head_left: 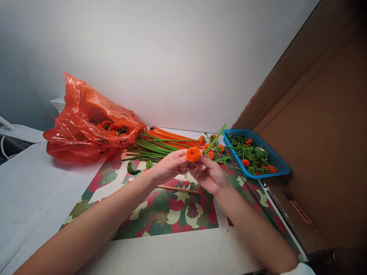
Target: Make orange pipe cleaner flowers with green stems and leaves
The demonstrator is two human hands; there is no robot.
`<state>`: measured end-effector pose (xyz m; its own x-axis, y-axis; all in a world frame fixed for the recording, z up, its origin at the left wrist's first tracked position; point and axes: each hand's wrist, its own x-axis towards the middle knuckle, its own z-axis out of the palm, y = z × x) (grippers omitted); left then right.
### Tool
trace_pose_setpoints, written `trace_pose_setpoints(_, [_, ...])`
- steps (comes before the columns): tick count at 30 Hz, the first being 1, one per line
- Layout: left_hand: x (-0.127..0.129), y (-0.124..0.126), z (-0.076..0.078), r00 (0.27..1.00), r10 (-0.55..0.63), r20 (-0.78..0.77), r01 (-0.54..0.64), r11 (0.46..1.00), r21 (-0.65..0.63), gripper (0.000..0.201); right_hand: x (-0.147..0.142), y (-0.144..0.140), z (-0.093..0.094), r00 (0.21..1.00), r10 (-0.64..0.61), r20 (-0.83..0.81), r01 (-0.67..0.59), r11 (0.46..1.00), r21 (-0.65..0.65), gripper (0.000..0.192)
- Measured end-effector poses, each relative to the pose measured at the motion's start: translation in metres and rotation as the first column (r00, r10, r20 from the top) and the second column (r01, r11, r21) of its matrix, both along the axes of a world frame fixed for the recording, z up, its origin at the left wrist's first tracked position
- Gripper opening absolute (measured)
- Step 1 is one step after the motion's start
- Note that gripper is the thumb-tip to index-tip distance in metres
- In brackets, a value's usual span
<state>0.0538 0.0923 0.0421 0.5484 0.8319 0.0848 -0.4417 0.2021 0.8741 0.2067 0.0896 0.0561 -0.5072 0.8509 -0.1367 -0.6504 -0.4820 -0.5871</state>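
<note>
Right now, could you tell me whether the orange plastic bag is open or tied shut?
Open: the orange plastic bag lies on its side, mouth gaping, with orange flowers showing inside.

hands [189, 170]: bare, no rings | forearms: bare | right sleeve edge: white

We see only part of the bag's [86, 122] orange contents; its mouth hides the rest. Basket [279, 163] pieces are too small to sort. Both forearms run off the bottom edge. The stick [177, 188] passes under the left hand [169, 168].
</note>
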Motion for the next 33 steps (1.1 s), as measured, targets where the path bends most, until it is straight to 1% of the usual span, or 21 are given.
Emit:
trace_pose_setpoints(3, [0.003,-0.001,0.0,0.997,0.072,-0.015,-0.071,0.996,0.054,0.04,-0.002,-0.005,0.001,0.996,-0.009,0.094,0.004,0.999,0.046,0.023])
trace_pose_setpoints(5, [0.005,-0.001,-0.001,0.984,0.175,-0.039,-0.17,0.981,0.095,0.04,-0.003,-0.006,0.002,0.988,-0.028,0.154,0.017,0.997,0.07,0.024])
trace_pose_setpoints(6, [0.006,-0.001,-0.001,0.969,0.24,-0.055,-0.231,0.965,0.125,0.04,-0.002,-0.005,0.003,0.983,-0.043,0.177,0.028,0.996,0.083,0.024])
trace_pose_setpoints(8, [0.006,0.001,-0.003,0.918,0.381,-0.109,-0.357,0.914,0.191,0.038,-0.001,-0.002,0.004,0.974,-0.083,0.211,0.06,0.992,0.113,0.027])
trace_pose_setpoints(10, [0.005,0.003,-0.005,0.834,0.524,-0.174,-0.479,0.843,0.243,0.034,0.001,0.003,0.003,0.959,-0.148,0.242,0.11,0.98,0.164,0.03])
trace_pose_setpoints(12, [0.003,0.006,-0.006,0.763,0.609,-0.217,-0.556,0.79,0.259,0.031,0.003,0.008,0.001,0.921,-0.251,0.298,0.17,0.947,0.272,0.032])
trace_pose_setpoints(13, [0.001,0.008,-0.006,0.745,0.628,-0.224,-0.577,0.775,0.258,0.031,0.004,0.01,0.0,0.887,-0.318,0.335,0.196,0.916,0.35,0.03])
trace_pose_setpoints(14, [0.0,0.009,-0.005,0.736,0.638,-0.226,-0.586,0.768,0.259,0.03,0.005,0.012,-0.002,0.841,-0.391,0.373,0.212,0.873,0.438,0.028])
trace_pose_setpoints(16, [-0.003,0.01,-0.003,0.73,0.641,-0.238,-0.581,0.765,0.277,0.03,0.008,0.015,-0.007,0.724,-0.541,0.428,0.206,0.762,0.614,0.02])
trace_pose_setpoints(18, [-0.004,0.011,0.0,0.725,0.633,-0.27,-0.564,0.771,0.295,0.03,0.011,0.018,-0.013,0.607,-0.672,0.425,0.158,0.626,0.764,0.013])
trace_pose_setpoints(19, [-0.004,0.01,0.001,0.73,0.623,-0.282,-0.554,0.781,0.289,0.031,0.012,0.019,-0.016,0.561,-0.724,0.402,0.125,0.554,0.823,0.01])
trace_pose_setpoints(21, [-0.004,0.009,0.003,0.754,0.587,-0.295,-0.532,0.809,0.251,0.035,0.015,0.021,-0.021,0.496,-0.793,0.353,0.05,0.432,0.901,0.007])
trace_pose_setpoints(22, [-0.003,0.009,0.003,0.768,0.566,-0.3,-0.517,0.824,0.231,0.038,0.016,0.022,-0.024,0.475,-0.812,0.338,0.008,0.388,0.922,0.007])
trace_pose_setpoints(23, [-0.002,0.008,0.003,0.782,0.543,-0.306,-0.499,0.84,0.214,0.04,0.017,0.023,-0.026,0.456,-0.826,0.332,-0.032,0.358,0.933,0.007])
trace_pose_setpoints(25, [-0.001,0.007,0.002,0.807,0.498,-0.318,-0.462,0.867,0.184,0.044,0.018,0.024,-0.029,0.43,-0.84,0.33,-0.104,0.317,0.943,0.009])
trace_pose_setpoints(27, [0.0,0.006,0.0,0.833,0.454,-0.316,-0.43,0.891,0.148,0.047,0.018,0.024,-0.031,0.432,-0.842,0.323,-0.156,0.283,0.946,0.01])
trace_pose_setpoints(28, [0.001,0.007,0.0,0.846,0.436,-0.308,-0.416,0.9,0.133,0.046,0.018,0.024,-0.031,0.44,-0.838,0.322,-0.169,0.275,0.946,0.01])
trace_pose_setpoints(29, [0.0,0.007,-0.001,0.856,0.423,-0.298,-0.403,0.906,0.127,0.045,0.018,0.024,-0.031,0.449,-0.831,0.327,-0.172,0.278,0.945,0.011])
trace_pose_setpoints(30, [0.0,0.008,-0.002,0.865,0.41,-0.289,-0.389,0.912,0.129,0.043,0.018,0.024,-0.031,0.46,-0.822,0.336,-0.164,0.294,0.942,0.01])
trace_pose_setpoints(33, [-0.001,0.01,-0.004,0.885,0.368,-0.286,-0.338,0.929,0.15,0.037,0.016,0.023,-0.029,0.492,-0.789,0.368,-0.103,0.367,0.925,0.009])
